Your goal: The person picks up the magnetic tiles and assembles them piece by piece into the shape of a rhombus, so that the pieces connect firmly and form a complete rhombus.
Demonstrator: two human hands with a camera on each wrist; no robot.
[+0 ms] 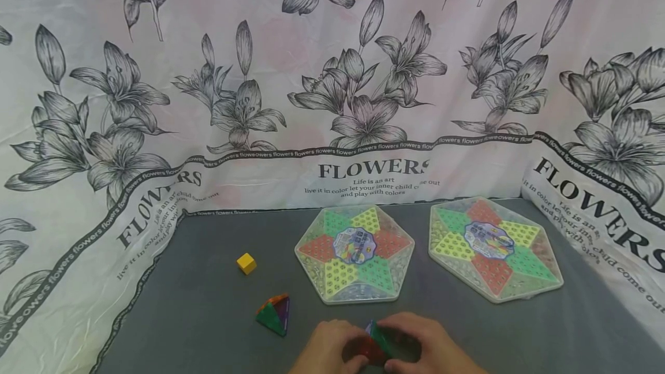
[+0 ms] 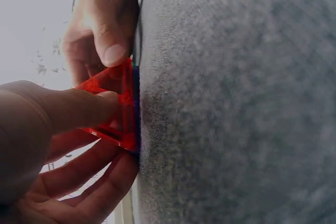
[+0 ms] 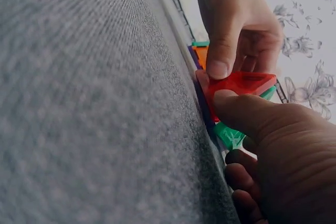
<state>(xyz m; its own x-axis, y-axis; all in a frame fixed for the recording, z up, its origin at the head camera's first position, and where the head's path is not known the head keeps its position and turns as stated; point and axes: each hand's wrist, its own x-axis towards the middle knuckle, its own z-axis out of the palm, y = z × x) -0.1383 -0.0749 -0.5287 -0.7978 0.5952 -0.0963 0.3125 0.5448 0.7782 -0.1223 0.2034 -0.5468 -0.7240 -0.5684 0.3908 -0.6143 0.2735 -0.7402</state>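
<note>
Block [image 1: 375, 352]: a small, pointed shape built of flat, see-through panels, mostly red and green, with a glossy look.
Red panel [image 3: 244, 82]: three-cornered and bright, with light passing through it and thicker, darker bars along its border.
Green panel [image 1: 383, 340]: it stood aslant beside the red, on the side toward the right hand [image 1: 423, 339] as seen from above.
Purple-blue strip [image 2: 137, 103]: it ran along the bottom, low against the gray counter [image 1: 208, 305] (only a thin edge of it showed).
Place: the block was at the near side of the counter, between the two hands.
Left hand [image 1: 332, 346]: its thumb pressed on the red panel and its fingers bent round behind, so the block was pinched with little gap.
Right hand: its thumb also lay on the red panel, fingers curled beyond it; it shared the grip from the opposite side.
Pyramid [image 1: 274, 314]: green, purple and orange, it rested apart from the hands, to their left and farther off.
Cube [image 1: 246, 264]: plain yellow, it sat beyond the pyramid.
Game boxes [image 1: 355, 254]: two six-sided ones with red, yellow and green star points lay side by side before the flowered cloth [image 1: 363, 175].
</note>
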